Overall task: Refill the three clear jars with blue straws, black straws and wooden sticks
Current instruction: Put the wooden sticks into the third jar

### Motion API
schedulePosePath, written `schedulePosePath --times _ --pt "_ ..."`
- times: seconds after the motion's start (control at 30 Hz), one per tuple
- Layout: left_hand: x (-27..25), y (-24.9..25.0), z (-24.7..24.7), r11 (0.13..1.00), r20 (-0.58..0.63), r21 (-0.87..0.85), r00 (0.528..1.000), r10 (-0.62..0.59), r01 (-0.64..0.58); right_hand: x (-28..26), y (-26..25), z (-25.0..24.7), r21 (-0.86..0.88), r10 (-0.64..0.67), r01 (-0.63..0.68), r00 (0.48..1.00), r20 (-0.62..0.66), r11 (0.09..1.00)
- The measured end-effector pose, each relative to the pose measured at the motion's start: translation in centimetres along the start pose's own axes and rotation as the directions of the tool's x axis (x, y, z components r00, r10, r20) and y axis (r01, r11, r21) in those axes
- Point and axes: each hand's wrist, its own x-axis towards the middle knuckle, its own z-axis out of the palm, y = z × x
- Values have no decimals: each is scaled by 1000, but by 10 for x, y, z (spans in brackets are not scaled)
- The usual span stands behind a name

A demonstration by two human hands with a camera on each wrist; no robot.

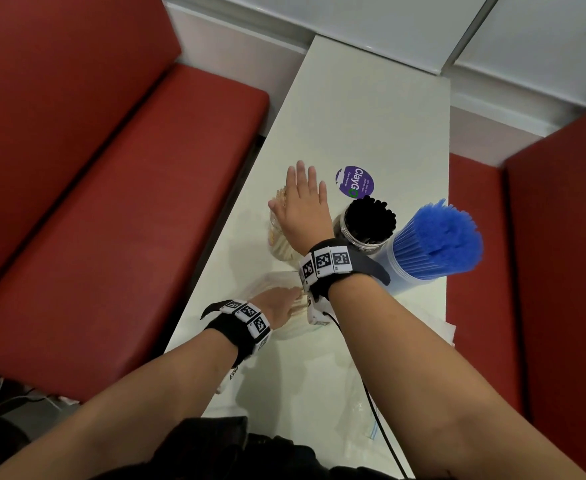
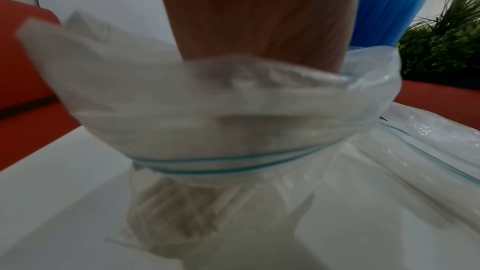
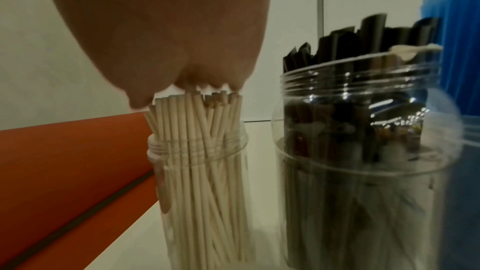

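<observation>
The right hand point(image 1: 302, 206) lies flat, fingers straight and together, palm down on the upright tips of the wooden sticks point(image 3: 197, 151) that stand in the narrow clear jar point(image 3: 182, 171) near the left edge of the tabletop point(image 1: 371, 109). The right wrist view shows the palm touching the stick ends directly, so the sticks' long axis runs straight down from the hand to the jar's bottom. By my reading this is a levelling press, and any push should go along that vertical line, since the jar is slim and tall and sits close to the left edge, above the red bench point(image 1: 111, 202). Just to the right stands the wider jar of black straws point(image 1: 371, 220), and beyond it the jar of blue straws point(image 1: 437, 237) at the right edge; both look full. The left hand point(image 1: 277, 303) is nearer the person, reaching into a clear zip bag point(image 2: 221, 110) that lies on the tabletop below the stick jar. The left wrist view is blurred, with what look like pale sticks bunched inside the plastic, but I cannot tell whether the fingers are gripping them. The far half of the tabletop, past the round purple sticker point(image 1: 355, 181), offers open room. The near end is crowded with more clear bags point(image 1: 360, 410) and a black cable point(image 1: 378, 420).
</observation>
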Motion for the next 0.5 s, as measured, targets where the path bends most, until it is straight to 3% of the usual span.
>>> schedulePosePath --times 0.07,0.1,0.13,0.2,0.23,0.3,0.37,0.43,0.5 --pt "-1 2 3 999 -51 -41 999 -3 1 -6 4 -1 18 -8 7 997 72 1000" --pt "-1 3 4 998 -73 -54 997 -15 11 -11 7 -3 69 -17 15 1000 22 997" --pt "-1 5 5 998 -89 -61 996 -26 21 -17 9 -6 144 -31 45 995 -96 989" --pt "-1 6 5 998 -101 -63 994 -31 25 -35 9 -9 290 -49 160 933 -356 944" --pt "-2 7 5 998 -98 -57 995 -28 22 -45 9 -9 367 -54 213 916 -399 906" --pt "-1 10 2 1000 -75 -26 997 -20 18 -67 8 -5 552 -81 220 961 -265 804" --pt "2 14 2 999 -79 -29 996 -31 29 -87 10 5 675 -53 51 998 -19 736" --pt "2 19 3 997 -90 -60 994 -60 54 -106 18 22 643 -31 -89 985 172 761" --pt "0 20 4 995 -72 -85 995 -63 57 -124 29 37 563 -7 -157 961 278 812"
